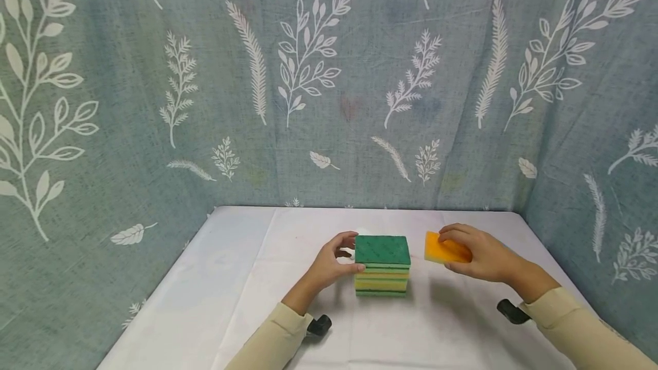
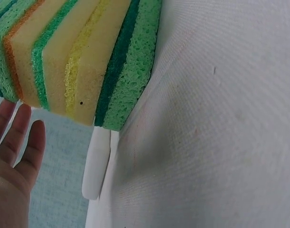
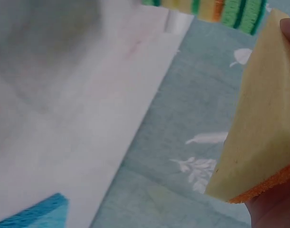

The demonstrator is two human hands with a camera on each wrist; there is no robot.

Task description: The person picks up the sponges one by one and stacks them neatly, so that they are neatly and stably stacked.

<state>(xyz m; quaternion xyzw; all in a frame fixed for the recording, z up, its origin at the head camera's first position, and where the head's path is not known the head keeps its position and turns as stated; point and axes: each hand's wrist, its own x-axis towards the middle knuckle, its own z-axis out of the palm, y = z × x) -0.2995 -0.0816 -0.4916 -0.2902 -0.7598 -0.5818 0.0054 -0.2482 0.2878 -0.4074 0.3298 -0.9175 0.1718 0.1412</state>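
Observation:
A stack of scouring sponges (image 1: 381,280) stands on the white table, its layers green, yellow, cream and orange, with a dark green pad on top. My left hand (image 1: 331,262) is at the stack's left side, thumb by the front edge and fingers toward the back. In the left wrist view, its extended fingers (image 2: 33,145) reach the stack's edge. To the right, apart from the stack, my right hand (image 1: 480,256) grips a sponge (image 1: 436,249) above the table. This sponge has an orange pad and a pale yellow body, plain in the right wrist view.
A white object (image 2: 96,164) lies behind the stack, mostly hidden in the head view. Part of a blue sponge-like piece (image 3: 35,214) shows low in the right wrist view. Patterned blue-green curtains (image 1: 319,147) enclose the white-covered table (image 1: 288,324).

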